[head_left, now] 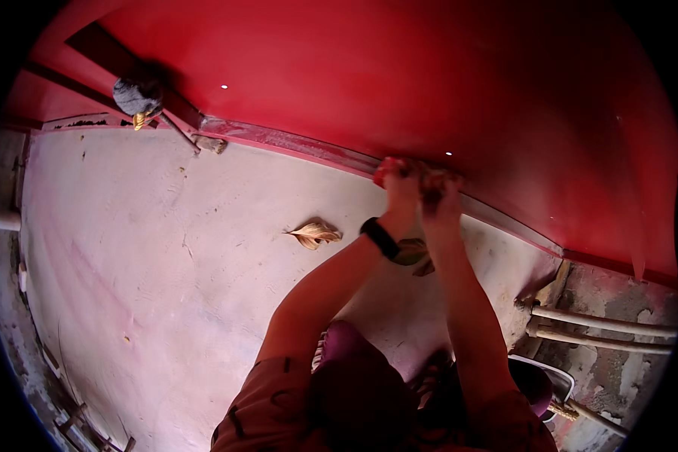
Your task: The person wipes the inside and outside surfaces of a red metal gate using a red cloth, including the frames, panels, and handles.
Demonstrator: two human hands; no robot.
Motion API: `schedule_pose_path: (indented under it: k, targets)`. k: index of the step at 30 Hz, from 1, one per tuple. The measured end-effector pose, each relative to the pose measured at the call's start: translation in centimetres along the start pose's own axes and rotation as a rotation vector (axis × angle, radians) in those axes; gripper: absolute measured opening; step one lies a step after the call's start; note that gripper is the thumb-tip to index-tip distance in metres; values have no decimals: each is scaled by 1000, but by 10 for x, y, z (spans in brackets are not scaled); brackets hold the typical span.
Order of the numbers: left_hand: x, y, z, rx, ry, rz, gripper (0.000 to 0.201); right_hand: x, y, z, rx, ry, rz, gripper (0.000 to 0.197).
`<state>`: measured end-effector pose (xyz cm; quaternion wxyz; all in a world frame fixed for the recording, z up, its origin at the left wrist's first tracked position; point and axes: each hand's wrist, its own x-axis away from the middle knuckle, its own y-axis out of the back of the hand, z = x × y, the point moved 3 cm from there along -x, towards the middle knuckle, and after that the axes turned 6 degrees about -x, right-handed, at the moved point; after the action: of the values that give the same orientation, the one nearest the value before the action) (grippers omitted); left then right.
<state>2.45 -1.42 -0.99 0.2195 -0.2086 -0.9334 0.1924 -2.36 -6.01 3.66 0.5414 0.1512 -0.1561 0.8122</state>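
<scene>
Both my arms reach forward to the bottom edge of a big red panel (399, 83). My left hand (401, 184), with a black band on the wrist, is closed on a small red object (385, 167) pressed against the panel's lower rim (301, 143). My right hand (438, 194) is right beside it, fingers curled at the same spot; what it grips is hidden by the fingers. Below the hands lies a pale concrete floor (166, 264).
A dry leaf (314, 234) lies on the floor left of my arms; another (414, 252) sits under my wrists. A dark grey round thing (137, 96) rests at the panel's upper left. White pipes (603, 328) run along the rough wall at the right.
</scene>
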Motion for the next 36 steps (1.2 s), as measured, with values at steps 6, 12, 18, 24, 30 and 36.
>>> schedule_pose_path:
  k: [6,12,18,24,30,36]
  targets:
    - [10,31,-163,151,-162,-255,7,48,-93,36,-747,-293,286,27]
    - [42,-39,-136,-82,-131,-102,7,45,-2,69,-805,-20,257,27]
    - [83,-127,-104,-280,-443,-14,9,59,69,127,-831,199,51,22]
    - [32,-20,-168,37,-284,-32,15,72,-55,93,-715,133,203,33]
    - [43,-53,-190,-489,-482,-207,4,70,-35,126,-883,-32,251,24]
    - [113,-176,-163,-376,-773,88,11,71,92,179,-895,194,197,17]
